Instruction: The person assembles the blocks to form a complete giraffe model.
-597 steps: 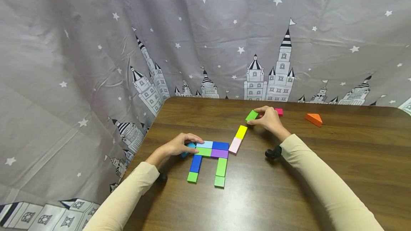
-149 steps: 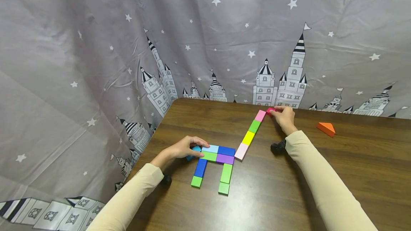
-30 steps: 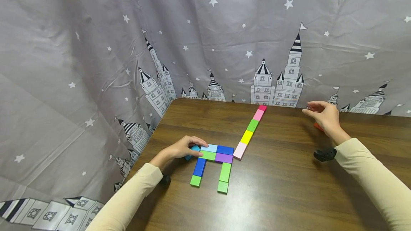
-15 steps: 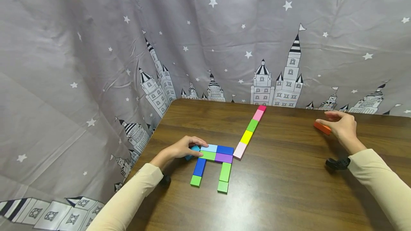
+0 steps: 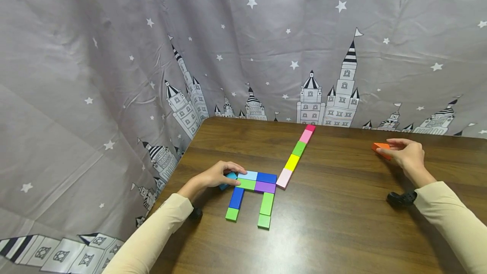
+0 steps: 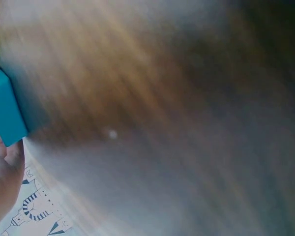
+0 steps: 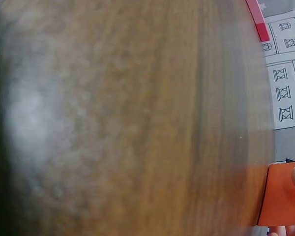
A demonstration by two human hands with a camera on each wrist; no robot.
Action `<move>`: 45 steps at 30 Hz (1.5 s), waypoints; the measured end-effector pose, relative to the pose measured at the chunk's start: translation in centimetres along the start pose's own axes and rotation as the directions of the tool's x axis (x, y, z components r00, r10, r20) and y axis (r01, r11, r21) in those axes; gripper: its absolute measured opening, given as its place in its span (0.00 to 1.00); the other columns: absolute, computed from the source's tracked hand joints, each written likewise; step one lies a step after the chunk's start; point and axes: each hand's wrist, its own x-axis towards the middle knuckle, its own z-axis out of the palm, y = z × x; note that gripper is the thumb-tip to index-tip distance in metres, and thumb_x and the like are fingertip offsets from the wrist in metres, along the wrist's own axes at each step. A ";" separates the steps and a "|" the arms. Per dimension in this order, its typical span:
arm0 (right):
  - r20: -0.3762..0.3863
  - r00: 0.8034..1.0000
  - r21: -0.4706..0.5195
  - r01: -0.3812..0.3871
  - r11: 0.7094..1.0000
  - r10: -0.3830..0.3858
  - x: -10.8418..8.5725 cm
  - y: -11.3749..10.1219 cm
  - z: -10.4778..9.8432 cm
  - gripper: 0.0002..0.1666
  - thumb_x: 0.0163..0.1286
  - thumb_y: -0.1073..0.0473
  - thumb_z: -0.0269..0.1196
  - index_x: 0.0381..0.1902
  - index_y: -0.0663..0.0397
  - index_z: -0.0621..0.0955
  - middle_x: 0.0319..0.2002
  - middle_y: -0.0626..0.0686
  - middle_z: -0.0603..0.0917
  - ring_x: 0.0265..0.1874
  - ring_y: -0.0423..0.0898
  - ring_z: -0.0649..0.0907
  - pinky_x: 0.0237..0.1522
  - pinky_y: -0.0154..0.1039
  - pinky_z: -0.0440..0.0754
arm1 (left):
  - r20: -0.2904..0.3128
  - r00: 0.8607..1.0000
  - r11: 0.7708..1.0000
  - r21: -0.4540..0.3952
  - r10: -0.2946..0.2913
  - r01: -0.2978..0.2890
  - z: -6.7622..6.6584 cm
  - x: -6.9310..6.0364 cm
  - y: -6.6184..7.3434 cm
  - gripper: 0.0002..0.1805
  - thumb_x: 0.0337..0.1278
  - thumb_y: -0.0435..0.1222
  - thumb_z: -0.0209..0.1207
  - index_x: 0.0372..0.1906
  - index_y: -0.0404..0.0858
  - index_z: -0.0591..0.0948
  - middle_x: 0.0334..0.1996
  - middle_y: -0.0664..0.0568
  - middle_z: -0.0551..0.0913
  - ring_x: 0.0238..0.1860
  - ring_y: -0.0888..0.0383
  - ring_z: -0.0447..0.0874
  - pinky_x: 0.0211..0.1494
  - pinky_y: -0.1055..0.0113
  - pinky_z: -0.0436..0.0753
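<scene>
My right hand pinches the orange triangular block between thumb and fingers at the right of the table. In the right wrist view the orange block shows at the lower right edge, partly covered by the thumb. My left hand lies with relaxed fingers, its tips touching the light blue block and the light green block. Partly hidden behind that hand is a teal block; the left wrist view also has this teal block.
Beside these lie a dark blue block and a purple block. Two legs of blue and green blocks extend toward me. A diagonal row climbs from a pale pink block to a red block near the table's back edge.
Green, pink and red blocks have joined the diagonal row. My right hand has since moved right, down to the orange block, and now grips it. The left hand stays put.
</scene>
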 end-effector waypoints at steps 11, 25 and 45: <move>-0.012 1.000 -0.074 0.008 0.997 -0.009 -0.1 0.4 0.2 0.33 0.59 0.53 0.75 0.54 0.72 0.81 0.18 0.26 0.78 0.24 0.22 0.69 0.38 0.31 0.66 | -0.004 1.000 1.000 0.007 -0.003 0.003 0.0 -0.1 0.0 0.19 0.59 0.31 0.68 0.55 0.31 0.84 0.57 0.41 0.82 0.62 0.43 0.74 0.66 0.47 0.71; -0.030 0.998 -0.080 0.048 0.996 -0.050 -0.4 0.2 0.4 0.30 0.60 0.56 0.74 0.52 0.73 0.82 0.20 0.30 0.81 0.28 0.27 0.70 0.39 0.35 0.67 | 0.001 1.000 1.000 0.020 0.015 -0.015 0.0 -0.1 -0.2 0.19 0.59 0.31 0.68 0.55 0.31 0.84 0.57 0.41 0.82 0.62 0.44 0.74 0.65 0.47 0.72; 0.006 0.990 -0.094 0.140 0.986 -0.140 0.2 -1.6 0.9 0.28 0.61 0.56 0.74 0.52 0.72 0.82 0.29 0.52 0.89 0.26 0.21 0.69 0.33 0.29 0.69 | -0.001 1.000 1.000 0.018 0.004 -0.004 0.2 -0.1 -0.3 0.18 0.58 0.24 0.66 0.54 0.23 0.81 0.56 0.33 0.80 0.62 0.36 0.72 0.65 0.41 0.69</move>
